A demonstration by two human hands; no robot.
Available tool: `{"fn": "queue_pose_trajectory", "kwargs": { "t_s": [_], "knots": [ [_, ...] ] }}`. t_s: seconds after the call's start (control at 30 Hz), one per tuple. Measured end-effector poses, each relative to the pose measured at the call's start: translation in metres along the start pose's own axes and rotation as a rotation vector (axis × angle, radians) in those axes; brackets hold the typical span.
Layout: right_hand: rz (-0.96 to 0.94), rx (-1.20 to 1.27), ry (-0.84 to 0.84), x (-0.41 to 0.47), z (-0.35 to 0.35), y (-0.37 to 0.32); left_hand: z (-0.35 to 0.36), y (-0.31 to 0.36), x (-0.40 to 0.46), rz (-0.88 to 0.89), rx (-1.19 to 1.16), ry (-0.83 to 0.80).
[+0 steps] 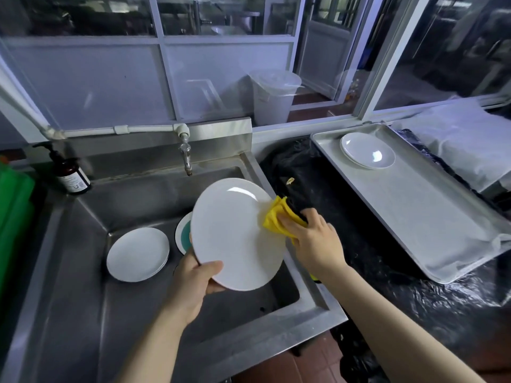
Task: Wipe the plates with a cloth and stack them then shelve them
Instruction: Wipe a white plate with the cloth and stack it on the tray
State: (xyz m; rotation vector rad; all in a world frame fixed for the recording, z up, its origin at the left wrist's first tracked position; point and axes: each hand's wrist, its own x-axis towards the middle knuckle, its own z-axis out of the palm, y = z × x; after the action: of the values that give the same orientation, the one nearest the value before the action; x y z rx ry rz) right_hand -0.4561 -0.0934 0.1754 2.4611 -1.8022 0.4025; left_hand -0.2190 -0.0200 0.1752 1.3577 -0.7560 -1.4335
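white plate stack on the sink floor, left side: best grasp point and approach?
Judging by the head view, take the white plate stack by its near-left rim, coming from above and the left. It lies flat on the sink floor, so only the edge offers a pinch; the teal-rimmed plate and the left hand holding the plate being wiped crowd its right side.

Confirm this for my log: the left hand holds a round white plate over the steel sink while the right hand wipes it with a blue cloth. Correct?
Not quite: the cloth is yellow, not blue. The head view shows the left hand holding the round white plate over the steel sink while the right hand wipes it with a folded yellow cloth.
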Motion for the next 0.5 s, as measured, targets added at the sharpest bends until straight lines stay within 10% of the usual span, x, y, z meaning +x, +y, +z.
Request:
{"fn": "queue_pose_trajectory", "kwargs": {
  "t_s": [0.5],
  "knots": [
    [0.086, -0.042, -0.474, -0.114, 0.080, 0.036, -0.021, -0.021, 0.013, -0.066, 0.062, -0.015]
  ]
}}
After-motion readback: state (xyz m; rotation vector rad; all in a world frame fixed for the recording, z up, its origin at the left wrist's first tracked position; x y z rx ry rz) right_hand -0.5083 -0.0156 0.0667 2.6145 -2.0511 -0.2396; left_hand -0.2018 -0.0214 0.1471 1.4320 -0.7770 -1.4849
